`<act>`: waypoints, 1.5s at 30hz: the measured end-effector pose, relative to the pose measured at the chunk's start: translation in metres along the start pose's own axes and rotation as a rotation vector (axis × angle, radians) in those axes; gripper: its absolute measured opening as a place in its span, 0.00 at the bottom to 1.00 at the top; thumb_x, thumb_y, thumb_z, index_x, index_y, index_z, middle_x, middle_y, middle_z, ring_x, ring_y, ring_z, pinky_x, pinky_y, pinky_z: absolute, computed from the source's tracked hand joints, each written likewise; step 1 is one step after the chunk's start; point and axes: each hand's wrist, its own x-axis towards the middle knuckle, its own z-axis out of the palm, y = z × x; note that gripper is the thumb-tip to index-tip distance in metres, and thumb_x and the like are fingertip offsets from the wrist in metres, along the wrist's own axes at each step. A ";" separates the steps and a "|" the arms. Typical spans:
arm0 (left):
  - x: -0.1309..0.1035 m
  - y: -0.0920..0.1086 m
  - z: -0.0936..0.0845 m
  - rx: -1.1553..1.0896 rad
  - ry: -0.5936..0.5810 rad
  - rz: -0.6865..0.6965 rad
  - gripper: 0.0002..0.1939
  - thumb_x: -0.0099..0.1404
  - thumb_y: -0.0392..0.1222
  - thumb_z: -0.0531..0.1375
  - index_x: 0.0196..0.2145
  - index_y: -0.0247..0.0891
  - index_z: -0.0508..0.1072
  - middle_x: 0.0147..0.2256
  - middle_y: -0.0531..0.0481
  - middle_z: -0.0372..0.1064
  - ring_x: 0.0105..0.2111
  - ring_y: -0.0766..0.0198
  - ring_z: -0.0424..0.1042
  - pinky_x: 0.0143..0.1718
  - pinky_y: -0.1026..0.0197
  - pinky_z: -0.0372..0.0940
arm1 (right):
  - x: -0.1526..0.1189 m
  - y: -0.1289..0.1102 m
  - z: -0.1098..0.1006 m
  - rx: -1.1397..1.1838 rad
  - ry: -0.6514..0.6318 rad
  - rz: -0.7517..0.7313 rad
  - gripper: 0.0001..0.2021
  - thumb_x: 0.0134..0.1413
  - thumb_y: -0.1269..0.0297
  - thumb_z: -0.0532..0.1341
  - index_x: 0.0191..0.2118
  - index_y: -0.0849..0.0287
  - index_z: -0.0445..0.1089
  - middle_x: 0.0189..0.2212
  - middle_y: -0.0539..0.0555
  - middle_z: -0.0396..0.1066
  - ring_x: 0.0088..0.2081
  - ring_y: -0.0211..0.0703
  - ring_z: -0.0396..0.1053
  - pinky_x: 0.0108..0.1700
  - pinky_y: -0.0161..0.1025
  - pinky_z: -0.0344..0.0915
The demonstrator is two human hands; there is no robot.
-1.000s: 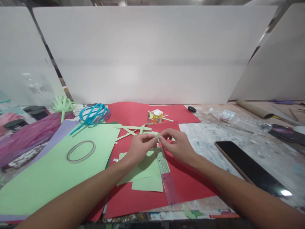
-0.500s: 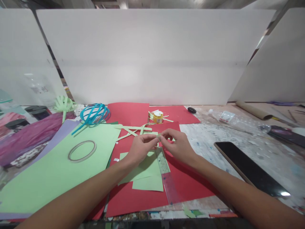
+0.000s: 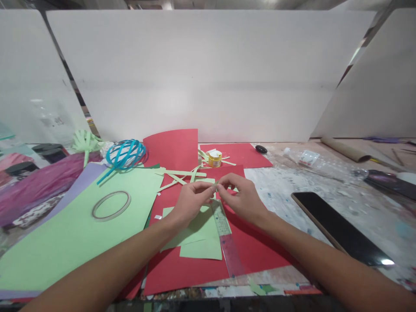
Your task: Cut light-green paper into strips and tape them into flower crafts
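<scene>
White panels [image 3: 208, 73] stand behind a paint-smeared table [image 3: 276, 186]. Between the fingertips, above the far end of a clear ruler [image 3: 231, 255], sits a tiny pale scrap, mostly hidden; left hand [image 3: 191, 201] and right hand [image 3: 243, 198] both pinch it. With so little to grip, I'd say a slight twist could make it slip or crease. Green strips [image 3: 177, 178] cross at ten o'clock from the hands, where a sweeping wrist might scatter them. At twelve sits a yellow tub [image 3: 215, 159]; a careless forward reach could tip it. A tape ring [image 3: 111, 206] lies at nine, a phone [image 3: 338, 225] at four, close by the right forearm, which might nudge it.
</scene>
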 end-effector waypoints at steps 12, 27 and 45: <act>0.001 0.000 0.000 0.037 0.031 0.007 0.15 0.55 0.51 0.66 0.33 0.36 0.79 0.31 0.46 0.71 0.33 0.62 0.70 0.36 0.60 0.69 | -0.002 0.005 0.004 -0.064 0.040 0.010 0.03 0.53 0.65 0.60 0.32 0.57 0.65 0.29 0.52 0.71 0.31 0.42 0.68 0.35 0.40 0.63; 0.000 0.002 -0.003 0.321 0.014 0.199 0.10 0.60 0.45 0.60 0.30 0.37 0.78 0.31 0.45 0.76 0.33 0.59 0.73 0.35 0.60 0.66 | 0.002 0.008 0.000 0.117 -0.146 0.139 0.06 0.53 0.68 0.57 0.29 0.58 0.70 0.26 0.51 0.71 0.29 0.40 0.68 0.30 0.36 0.63; 0.013 0.018 -0.030 0.815 -0.206 0.247 0.12 0.59 0.45 0.57 0.29 0.39 0.78 0.29 0.48 0.76 0.28 0.60 0.71 0.27 0.63 0.59 | 0.000 0.014 0.006 -0.002 -0.297 0.131 0.07 0.55 0.66 0.55 0.27 0.58 0.66 0.23 0.49 0.69 0.26 0.39 0.64 0.28 0.36 0.58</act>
